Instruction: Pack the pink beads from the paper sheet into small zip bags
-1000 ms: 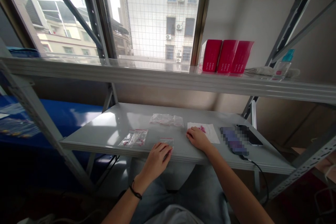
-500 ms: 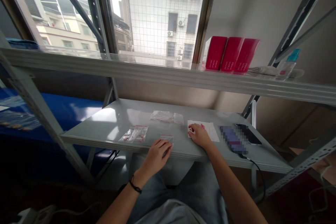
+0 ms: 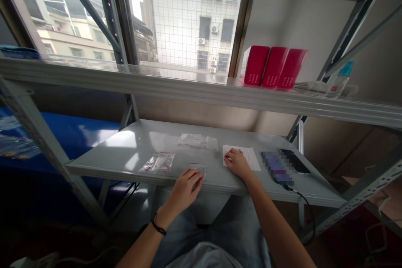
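My left hand (image 3: 189, 183) is closed at the front edge of the grey table, its fingers on a small clear zip bag (image 3: 198, 167) with a red strip along the top. The lower part of that bag is hidden beneath my fingers. On the right, my right hand (image 3: 236, 162) rests over a white sheet of paper (image 3: 252, 159), fingertips drawn together at the sheet's left side. Whatever they pinch is too small to make out. Small pink pieces (image 3: 240, 151) show just behind the knuckles.
Clear bags with pink contents (image 3: 161, 162) lie left of my left hand. More clear bags (image 3: 192, 140) lie farther back. Two phones (image 3: 278, 168) (image 3: 295, 161), one cabled, are at the right. Red boxes (image 3: 274, 67) and a spray bottle (image 3: 341, 79) stand on the shelf above.
My right fingers have drawn closer together over the paper. My left hand stays on the zip bag. The whole view has shifted slightly.
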A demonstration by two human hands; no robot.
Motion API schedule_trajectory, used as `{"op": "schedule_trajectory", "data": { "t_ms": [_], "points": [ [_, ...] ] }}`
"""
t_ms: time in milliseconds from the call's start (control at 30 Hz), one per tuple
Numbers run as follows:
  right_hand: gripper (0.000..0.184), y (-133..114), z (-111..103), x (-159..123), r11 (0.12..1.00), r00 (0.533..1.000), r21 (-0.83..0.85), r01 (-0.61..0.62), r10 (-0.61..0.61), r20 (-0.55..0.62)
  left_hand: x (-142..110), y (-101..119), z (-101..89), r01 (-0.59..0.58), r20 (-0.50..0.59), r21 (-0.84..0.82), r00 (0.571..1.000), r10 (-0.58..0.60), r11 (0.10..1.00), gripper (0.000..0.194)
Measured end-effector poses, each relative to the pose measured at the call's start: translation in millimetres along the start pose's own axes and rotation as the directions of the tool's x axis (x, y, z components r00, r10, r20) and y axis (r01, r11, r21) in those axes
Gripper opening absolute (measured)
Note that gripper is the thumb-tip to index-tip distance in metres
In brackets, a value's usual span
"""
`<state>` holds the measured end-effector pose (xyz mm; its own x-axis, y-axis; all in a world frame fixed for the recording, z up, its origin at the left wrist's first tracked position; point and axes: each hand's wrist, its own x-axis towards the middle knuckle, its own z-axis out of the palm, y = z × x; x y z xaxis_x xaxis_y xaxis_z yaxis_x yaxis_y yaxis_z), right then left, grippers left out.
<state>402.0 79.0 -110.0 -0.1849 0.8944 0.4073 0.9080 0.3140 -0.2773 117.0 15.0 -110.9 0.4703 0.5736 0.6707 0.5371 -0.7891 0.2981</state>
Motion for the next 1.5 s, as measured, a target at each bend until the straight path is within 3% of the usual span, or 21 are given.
{"op": "schedule_trajectory", "data": {
  "t_ms": [200, 367, 567, 733, 967, 1067, 1367, 1500],
  "points": [
    [0.033, 43.6, -23.6, 17.0, 0.986, 0.979, -0.015, -0.164, 0.161, -0.122, 0.8, 0.2, -0.8, 0.002, 0.000, -0.013, 1.000, -0.002, 1.000, 0.022],
    [0.026, 63.8, -27.4, 28.3, 0.978, 0.974, -0.065, -0.199, 0.190, -0.121, 0.3, -1.3, 2.1, -0.005, -0.033, -0.018, 0.999, 0.005, 1.000, 0.022],
    [0.022, 62.7, -12.9, 23.4, 0.975, 0.979, -0.109, -0.194, 0.184, -0.089, -2.6, -4.6, 4.3, 0.015, 0.015, -0.039, 1.000, -0.015, 0.999, 0.019],
    [0.029, 60.4, -19.5, 22.8, 0.974, 0.980, -0.131, -0.184, 0.171, -0.105, -2.4, -3.8, 4.2, 0.018, 0.014, -0.035, 1.000, -0.018, 0.999, 0.019],
    [0.019, 20.3, -10.4, 26.0, 0.992, 0.999, -0.119, 0.049, -0.049, 0.003, -1.1, -3.9, 3.6, 0.004, -0.005, -0.029, 1.000, -0.004, 1.000, 0.020],
    [0.017, 8.9, -4.0, 25.5, 0.989, 0.996, -0.119, 0.086, -0.084, 0.018, -1.2, -5.1, 3.3, -0.003, -0.014, -0.026, 1.000, 0.002, 1.000, 0.020],
    [0.021, 16.9, -2.7, 22.1, 0.989, 0.991, -0.075, 0.124, -0.120, 0.051, -1.5, -6.3, 4.7, -0.014, -0.032, -0.033, 0.999, 0.012, 0.999, 0.020],
    [0.023, 28.5, -6.4, 27.5, 0.998, 0.999, -0.045, 0.032, -0.033, -0.029, -1.7, -6.7, 4.7, -0.007, -0.024, -0.036, 1.000, 0.007, 0.999, 0.020]
  ]
}}
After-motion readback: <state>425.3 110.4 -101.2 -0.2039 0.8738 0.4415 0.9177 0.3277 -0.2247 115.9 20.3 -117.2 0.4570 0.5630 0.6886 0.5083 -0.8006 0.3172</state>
